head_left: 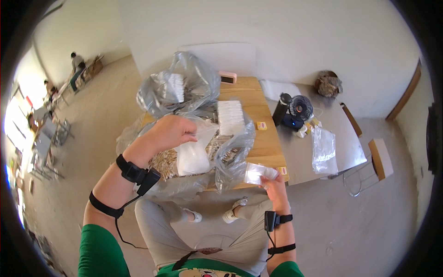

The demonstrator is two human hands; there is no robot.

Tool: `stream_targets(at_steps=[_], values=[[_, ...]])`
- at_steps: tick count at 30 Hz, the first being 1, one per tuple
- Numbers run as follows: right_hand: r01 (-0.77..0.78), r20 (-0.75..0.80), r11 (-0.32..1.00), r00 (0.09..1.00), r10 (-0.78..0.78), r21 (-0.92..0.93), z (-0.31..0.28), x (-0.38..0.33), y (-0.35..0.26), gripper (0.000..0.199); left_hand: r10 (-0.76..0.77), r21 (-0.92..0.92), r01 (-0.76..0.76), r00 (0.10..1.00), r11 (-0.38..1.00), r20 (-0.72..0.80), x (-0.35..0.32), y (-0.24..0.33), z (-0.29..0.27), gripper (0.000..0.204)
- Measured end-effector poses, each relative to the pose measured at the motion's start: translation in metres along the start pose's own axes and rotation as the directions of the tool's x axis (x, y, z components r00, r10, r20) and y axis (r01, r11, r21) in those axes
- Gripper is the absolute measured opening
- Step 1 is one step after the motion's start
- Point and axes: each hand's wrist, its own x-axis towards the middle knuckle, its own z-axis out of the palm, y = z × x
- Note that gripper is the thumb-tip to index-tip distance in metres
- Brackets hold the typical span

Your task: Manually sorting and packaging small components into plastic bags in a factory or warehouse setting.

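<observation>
My left hand (173, 131) is closed, fingertips pinching the upper part of a translucent plastic bag (193, 158) that hangs white and puffed out over the pile. Under it, a heap of small tan-and-white stick-like pieces (162, 161) lies in an opened grey plastic bag (233, 171). At the table's front right corner my right hand (273, 183) is closed on a small clear plastic packet (254, 173); whether it is one layer or several I cannot tell. A row of white packets (230, 117) lies just beyond the heap.
Another grey bag (198, 74) with white packets stands at the back left of the wooden table (251, 97). Small yellow boxes (261, 125) lie to the right. On the metal table (295, 159) are a black bottle (282, 108), a fan (300, 107) and clear bags (324, 150).
</observation>
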Motion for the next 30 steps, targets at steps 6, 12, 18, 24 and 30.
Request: stream_targets(at_steps=[6,12,18,24,30], values=[[-0.012,0.136,0.945,0.989,0.060,-0.327,0.075,-0.025,-0.016,0.026,-0.014,-0.029,0.020,0.981,0.999,0.195,-0.077,-0.009,0.050,0.020],[0.805,0.818,0.369,0.549,-0.169,-0.464,0.199,-0.044,-0.041,0.027,0.101,-0.094,-0.098,0.995,0.991,0.025,-0.111,0.005,0.067,0.021],[0.838,0.836,-0.004,0.544,0.075,-0.545,0.214,-0.043,-0.021,0.025,0.052,-0.150,-0.022,0.979,0.988,0.197,-0.120,0.013,0.059,0.016],[0.850,0.848,-0.029,0.527,0.066,-0.526,0.216,-0.062,-0.015,0.026,-0.211,-0.125,0.289,0.879,0.949,0.428,-0.120,0.001,0.071,0.026],[0.858,0.857,-0.031,0.513,0.056,-0.512,0.214,-0.071,-0.009,0.024,-0.081,0.002,0.091,0.869,0.996,0.487,-0.101,-0.007,0.130,0.033]])
